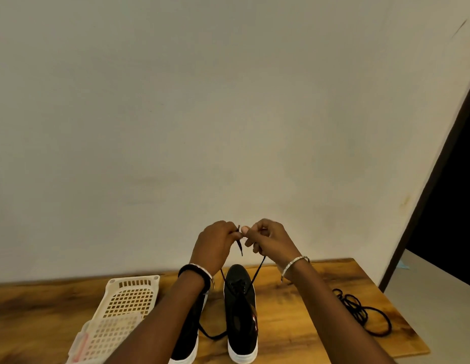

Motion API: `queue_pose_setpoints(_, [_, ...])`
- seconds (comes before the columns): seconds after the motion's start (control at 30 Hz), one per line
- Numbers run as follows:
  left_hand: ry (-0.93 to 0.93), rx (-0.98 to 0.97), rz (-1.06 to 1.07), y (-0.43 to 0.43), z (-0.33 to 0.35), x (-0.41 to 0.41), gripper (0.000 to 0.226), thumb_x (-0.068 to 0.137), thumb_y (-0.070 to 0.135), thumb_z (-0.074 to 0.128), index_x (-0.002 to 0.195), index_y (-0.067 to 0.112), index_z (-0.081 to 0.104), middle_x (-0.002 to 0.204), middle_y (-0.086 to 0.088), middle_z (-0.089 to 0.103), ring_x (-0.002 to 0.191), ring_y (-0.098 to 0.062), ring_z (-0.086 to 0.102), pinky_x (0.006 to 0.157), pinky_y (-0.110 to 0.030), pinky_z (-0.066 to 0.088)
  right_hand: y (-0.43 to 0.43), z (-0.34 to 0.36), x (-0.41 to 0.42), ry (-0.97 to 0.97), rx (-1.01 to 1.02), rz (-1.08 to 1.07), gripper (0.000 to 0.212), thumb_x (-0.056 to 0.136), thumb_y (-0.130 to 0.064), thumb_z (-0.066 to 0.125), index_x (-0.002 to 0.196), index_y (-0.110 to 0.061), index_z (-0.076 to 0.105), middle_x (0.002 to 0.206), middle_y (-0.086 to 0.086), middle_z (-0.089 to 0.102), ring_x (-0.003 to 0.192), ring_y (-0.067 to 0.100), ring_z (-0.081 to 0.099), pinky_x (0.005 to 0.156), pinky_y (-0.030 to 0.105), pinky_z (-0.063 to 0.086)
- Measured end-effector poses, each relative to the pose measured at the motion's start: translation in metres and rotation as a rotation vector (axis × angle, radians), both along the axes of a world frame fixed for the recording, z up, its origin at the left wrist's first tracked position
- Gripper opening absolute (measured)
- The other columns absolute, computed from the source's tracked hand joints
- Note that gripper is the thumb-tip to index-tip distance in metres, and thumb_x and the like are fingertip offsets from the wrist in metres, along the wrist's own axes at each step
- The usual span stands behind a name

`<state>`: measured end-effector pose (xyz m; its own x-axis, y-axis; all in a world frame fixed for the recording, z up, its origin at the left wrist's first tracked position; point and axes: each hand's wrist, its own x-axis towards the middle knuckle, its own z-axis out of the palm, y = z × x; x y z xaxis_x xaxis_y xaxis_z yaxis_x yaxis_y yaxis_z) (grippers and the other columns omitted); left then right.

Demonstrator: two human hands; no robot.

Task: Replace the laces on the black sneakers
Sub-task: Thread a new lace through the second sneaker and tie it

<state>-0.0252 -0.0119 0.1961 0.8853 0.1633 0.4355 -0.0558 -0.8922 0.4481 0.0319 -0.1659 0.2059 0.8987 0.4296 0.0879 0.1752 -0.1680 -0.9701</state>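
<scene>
**Lace ends pinched above the sneaker**

Two sneakers (pixel 240 311) stand side by side on the tabletop (pixel 307 327), with a basket (pixel 134 281) to their left and a loose coil (pixel 356 308) to their right. Above the toes, the left grip (pixel 215 245) and right grip (pixel 270 243) each pinch an end of the lace (pixel 257 273) rising from the right-side sneaker.

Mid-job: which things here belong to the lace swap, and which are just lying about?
In the job: left hand and right hand, both pinching the lace; laced sneaker; other sneaker; loose laces on the table, probably.
Lying about: basket.
</scene>
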Motion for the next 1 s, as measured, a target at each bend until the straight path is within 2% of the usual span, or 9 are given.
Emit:
queue_pose_setpoints(0.1, [0.053, -0.48, -0.039, 0.0, 0.009, -0.004, 0.02, 0.098, 0.028, 0.061, 0.087, 0.014, 0.071, 0.08, -0.005, 0.072, 0.068, -0.011, 0.067, 0.061, -0.024, 0.057, -0.007, -0.007, -0.009, -0.186, -0.114, 0.035, 0.034, 0.084, -0.05, 0.074, 0.079, -0.017, 0.078, 0.071, -0.001, 0.072, 0.068, 0.015, 0.065, 0.066, 0.028, 0.049])
queue_pose_setpoints(0.23, [0.133, -0.709, -0.091, -0.003, 0.01, -0.006, 0.022, 0.096, 0.03, 0.064, 0.093, 0.012, 0.076, 0.083, -0.007, 0.075, 0.073, -0.018, 0.071, 0.066, -0.03, 0.061, -0.001, -0.017, -0.013, -0.403, -0.216, 0.016, 0.025, 0.087, -0.044, 0.074, 0.083, -0.02, 0.079, 0.069, -0.008, 0.069, 0.071, 0.011, 0.063, 0.064, 0.018, 0.046])
queue_pose_setpoints(0.33, [0.111, -0.81, -0.107, 0.0, 0.015, -0.005, 0.022, 0.093, 0.03, 0.068, 0.09, 0.01, 0.077, 0.078, -0.009, 0.074, 0.067, -0.015, 0.065, 0.069, -0.031, 0.06, -0.002, -0.016, -0.01, -0.407, -0.16, 0.054, 0.024, 0.096, -0.034, 0.066, 0.082, -0.019, 0.078, 0.074, -0.003, 0.074, 0.072, 0.009, 0.068, 0.066, 0.018, 0.049])
queue_pose_setpoints(0.47, [0.107, -0.959, -0.153, 0.002, 0.018, -0.002, 0.027, 0.092, 0.031, 0.069, 0.091, 0.004, 0.075, 0.091, -0.006, 0.076, 0.085, -0.021, 0.07, 0.077, -0.033, 0.061, -0.002, -0.014, -0.008, -0.108, 0.148, 0.038, 0.03, 0.1, -0.028, 0.059, 0.087, -0.01, 0.079, 0.097, -0.002, 0.077, 0.099, 0.013, 0.069, 0.081, 0.03, 0.055])
queue_pose_setpoints(0.57, [0.077, -1.21, -0.198, 0.001, 0.015, 0.003, 0.03, 0.097, 0.028, 0.061, 0.101, -0.001, 0.069, 0.105, -0.009, 0.076, 0.103, -0.021, 0.071, 0.091, -0.036, 0.056, -0.001, -0.014, -0.008, 0.146, 0.488, 0.052, 0.029, 0.095, -0.029, 0.06, 0.082, -0.006, 0.073, 0.121, 0.0, 0.072, 0.121, 0.018, 0.062, 0.103, 0.037, 0.046])
queue_pose_setpoints(0.63, [0.039, -1.417, -0.285, -0.002, 0.012, 0.004, 0.024, 0.1, 0.024, 0.055, 0.102, 0.002, 0.065, 0.112, -0.012, 0.074, 0.108, -0.022, 0.07, 0.096, -0.037, 0.052, -0.002, -0.014, -0.009, 0.379, 0.76, 0.106, 0.027, 0.096, -0.025, 0.058, 0.08, -0.006, 0.066, 0.128, 0.01, 0.069, 0.124, 0.023, 0.062, 0.11, 0.039, 0.042])
queue_pose_setpoints(0.73, [-0.03, -1.667, -0.368, -0.007, 0.003, 0.009, 0.021, 0.1, 0.022, 0.053, 0.102, 0.003, 0.06, 0.11, -0.019, 0.072, 0.105, -0.027, 0.07, 0.091, -0.034, 0.056, -0.001, -0.015, -0.008, 0.664, 1.052, 0.147, 0.026, 0.1, -0.021, 0.055, 0.079, -0.006, 0.06, 0.127, 0.021, 0.067, 0.122, 0.029, 0.064, 0.114, 0.041, 0.039])
queue_pose_setpoints(0.9, [-0.159, -1.941, -0.344, -0.002, -0.014, 0.025, 0.023, 0.1, 0.022, 0.054, 0.082, 0.008, 0.056, 0.074, -0.009, 0.061, 0.076, -0.025, 0.068, 0.079, -0.038, 0.059, 0.001, -0.026, 0.005, 0.795, 1.254, 0.11, 0.029, 0.101, -0.02, 0.055, 0.075, -0.008, 0.061, 0.092, 0.013, 0.071, 0.103, 0.029, 0.071, 0.108, 0.047, 0.045])
queue_pose_setpoints(1.0, [-0.185, -1.943, -0.26, 0.016, -0.028, 0.032, 0.03, 0.102, 0.024, 0.049, 0.074, 0.014, 0.047, 0.058, 0.001, 0.045, 0.048, -0.01, 0.043, 0.052, -0.024, 0.048, -0.008, -0.043, 0.027, 0.812, 1.345, 0.054, 0.031, 0.101, -0.019, 0.054, 0.072, -0.011, 0.055, 0.068, 0.004, 0.055, 0.063, 0.017, 0.056, 0.078, 0.038, 0.055])
